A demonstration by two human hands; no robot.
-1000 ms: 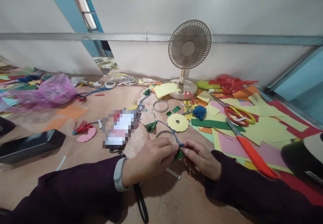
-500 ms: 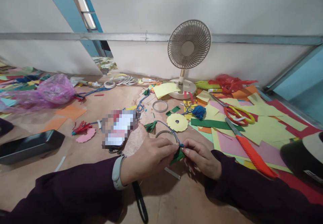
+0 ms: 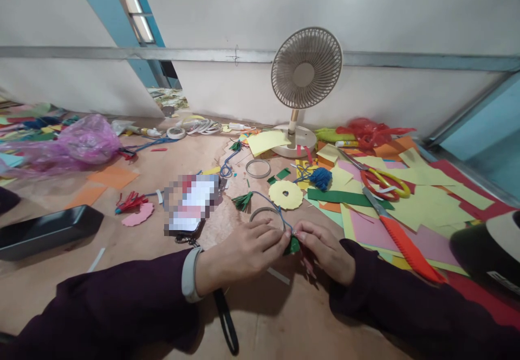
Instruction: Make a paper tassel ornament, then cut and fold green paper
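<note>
Fingertips of my left hand (image 3: 247, 249) pinch a small piece of green paper (image 3: 291, 245) at one end of a blue cord (image 3: 285, 218). My right hand (image 3: 325, 249) is closed at the same spot, its thumb and forefinger on the green paper where the cord meets it. From there the cord runs up past a yellow scalloped paper disc (image 3: 286, 195) to a green paper tassel (image 3: 242, 202). Partly behind my left fingers lies a ring of tape (image 3: 267, 211). A white paper strip (image 3: 278, 276) lies below my hands.
A small fan (image 3: 305, 73) stands at the back. Scissors (image 3: 382, 181), an orange-handled cutter (image 3: 410, 249) and coloured paper sheets (image 3: 430, 205) lie to the right. On the left are a phone (image 3: 193, 205), a pink tassel disc (image 3: 138, 215) and a black case (image 3: 51, 233).
My hands stay at the same place. The left fingers have shifted slightly over the green paper, and less of it shows now.
</note>
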